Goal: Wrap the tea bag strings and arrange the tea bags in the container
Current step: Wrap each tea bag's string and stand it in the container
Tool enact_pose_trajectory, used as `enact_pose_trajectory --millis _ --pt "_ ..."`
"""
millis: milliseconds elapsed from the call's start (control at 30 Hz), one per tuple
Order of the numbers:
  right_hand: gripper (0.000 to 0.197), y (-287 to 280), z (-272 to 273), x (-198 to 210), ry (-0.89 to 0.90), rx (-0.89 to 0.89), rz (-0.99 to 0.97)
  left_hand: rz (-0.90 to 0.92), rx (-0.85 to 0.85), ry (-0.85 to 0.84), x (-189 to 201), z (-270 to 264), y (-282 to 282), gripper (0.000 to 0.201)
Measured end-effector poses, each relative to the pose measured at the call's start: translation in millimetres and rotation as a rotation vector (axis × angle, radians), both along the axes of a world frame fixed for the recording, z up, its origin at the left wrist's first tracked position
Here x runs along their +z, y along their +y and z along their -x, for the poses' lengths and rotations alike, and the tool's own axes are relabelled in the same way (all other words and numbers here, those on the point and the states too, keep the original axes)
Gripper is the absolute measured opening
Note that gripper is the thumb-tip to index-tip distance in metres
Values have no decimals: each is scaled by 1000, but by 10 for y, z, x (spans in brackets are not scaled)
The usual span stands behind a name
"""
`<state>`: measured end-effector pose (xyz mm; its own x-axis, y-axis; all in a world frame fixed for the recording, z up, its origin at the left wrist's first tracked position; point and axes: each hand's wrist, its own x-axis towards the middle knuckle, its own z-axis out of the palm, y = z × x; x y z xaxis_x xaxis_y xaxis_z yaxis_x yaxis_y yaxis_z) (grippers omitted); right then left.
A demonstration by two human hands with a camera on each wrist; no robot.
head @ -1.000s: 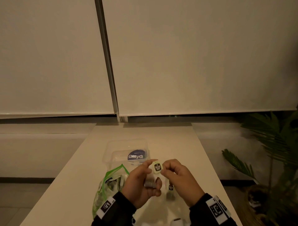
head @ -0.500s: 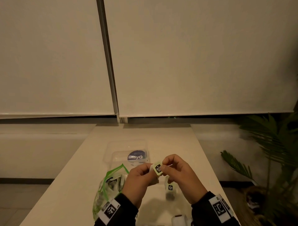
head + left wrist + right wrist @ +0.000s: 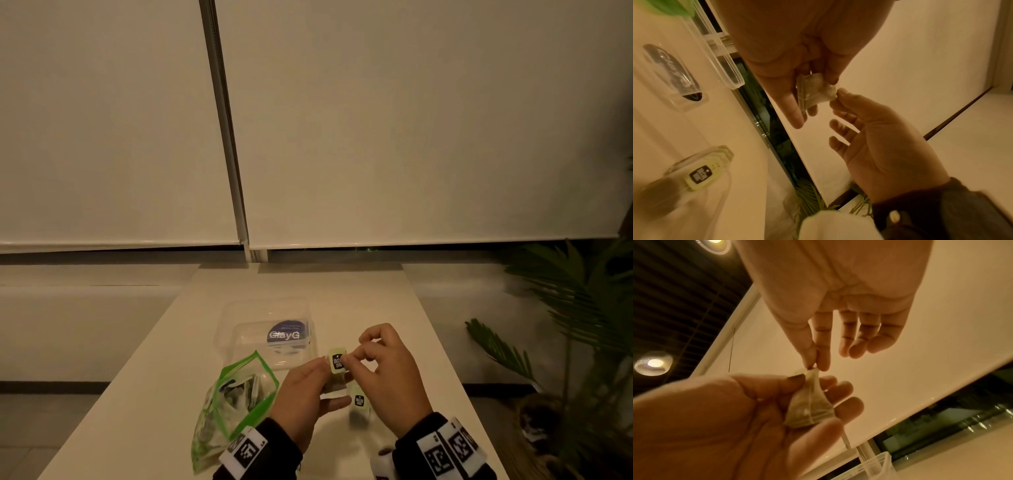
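While the two hands are raised together over the near end of the table (image 3: 164, 394), a pyramid tea bag (image 3: 809, 408) is held in the left hand (image 3: 305, 397), pinched between the thumb and the curled fingers, with its tip pointing up toward the other hand. The top corner of that bag is nipped between thumb and forefinger of the right hand (image 3: 387, 380), whose remaining fingers (image 3: 857, 344) are left loosely extended and hold nothing. A green paper tag (image 3: 337, 360) is seen standing just at the meeting fingertips; which hand has it cannot be told. No string can be made out clearly in the dim light.

Just below the right hand, a second tea bag (image 3: 359, 404) with its own green tag is seen lying on the table. Ahead of the left hand and apart from it, the clear plastic container (image 3: 263, 308) is set on the table, with a dark round label visible through it. To the outer side of the left wrist, a green-edged zip bag (image 3: 236, 401) is laid with its mouth open, more bags dimly visible inside. Off beyond the right hand, past the table edge, a leafy plant (image 3: 575, 308) is seen.
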<state>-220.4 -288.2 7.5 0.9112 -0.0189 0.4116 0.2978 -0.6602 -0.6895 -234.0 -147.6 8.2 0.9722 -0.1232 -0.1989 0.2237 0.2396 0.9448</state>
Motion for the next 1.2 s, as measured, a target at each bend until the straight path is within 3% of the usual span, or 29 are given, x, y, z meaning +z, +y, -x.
enact_pose_trajectory --millis 133,233,500,700,833,933,1200 --pt "17 -60 -5 30 45 15 -3 4 -27 5 -47 -21 -44 31" --pt "20 -127 -15 71 136 144 -104 54 -66 12 -68 -28 -61 29" --pt "14 -191 -59 -30 175 208 -170 393 -136 82 -101 1 -76 37" --pt "15 -221 -124 -12 281 269 -159 107 -180 -3 -297 -103 -59 27" --pt "10 -268 -198 33 315 294 116 -43 -238 -6 -429 -166 -49 27" --pt "14 -299 -270 -2 391 299 149 -127 -198 -19 -568 -196 -65 17" --pt "10 -315 -350 -257 512 279 111 -192 -125 53 -935 -244 -155 7"
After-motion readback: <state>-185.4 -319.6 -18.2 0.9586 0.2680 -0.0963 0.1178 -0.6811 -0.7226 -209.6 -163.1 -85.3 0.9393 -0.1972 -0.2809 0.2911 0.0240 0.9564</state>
